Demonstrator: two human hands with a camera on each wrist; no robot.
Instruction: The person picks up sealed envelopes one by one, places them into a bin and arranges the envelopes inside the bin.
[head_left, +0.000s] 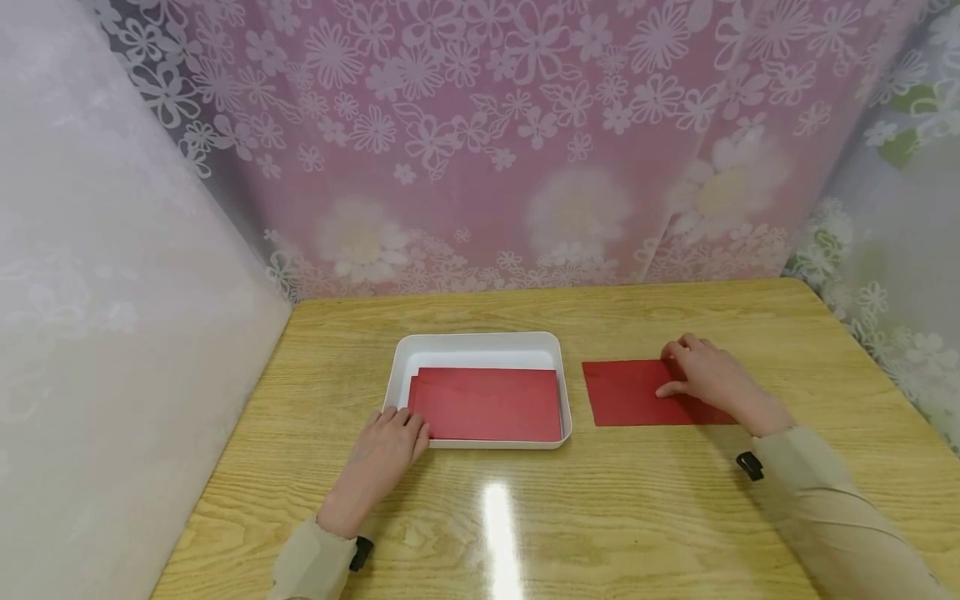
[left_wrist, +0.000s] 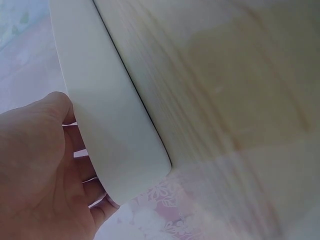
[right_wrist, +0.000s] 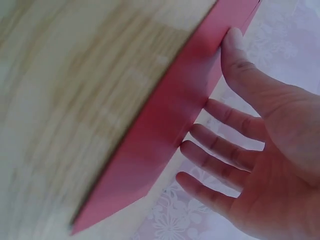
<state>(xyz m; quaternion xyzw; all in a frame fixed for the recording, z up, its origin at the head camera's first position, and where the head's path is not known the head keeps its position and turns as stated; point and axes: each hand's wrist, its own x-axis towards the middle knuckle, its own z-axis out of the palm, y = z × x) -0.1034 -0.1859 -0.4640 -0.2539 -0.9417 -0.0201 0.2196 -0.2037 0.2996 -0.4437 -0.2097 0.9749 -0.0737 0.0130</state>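
Observation:
A shallow white tray (head_left: 480,340) stands on the table, with flat red envelope-like papers (head_left: 487,404) stacked in it, their edges slightly offset. At the tray's front left corner, my left hand (head_left: 390,437) grips the rim. The left wrist view shows the thumb on the outer side of the tray wall (left_wrist: 110,110) and the fingers going over the rim. To the right of the tray lies another red envelope-like paper (head_left: 626,393). Over its right part is my right hand (head_left: 705,375), fingers spread, thumb and some fingertips (right_wrist: 234,37) at or touching the paper.
The wood-grain table (head_left: 600,517) reaches back to a pink flowered curtain (head_left: 465,167). A whitish curtain (head_left: 112,292) hangs along the left side, and another flowered curtain (head_left: 900,250) along the right. Light glares on the tabletop in front of the tray.

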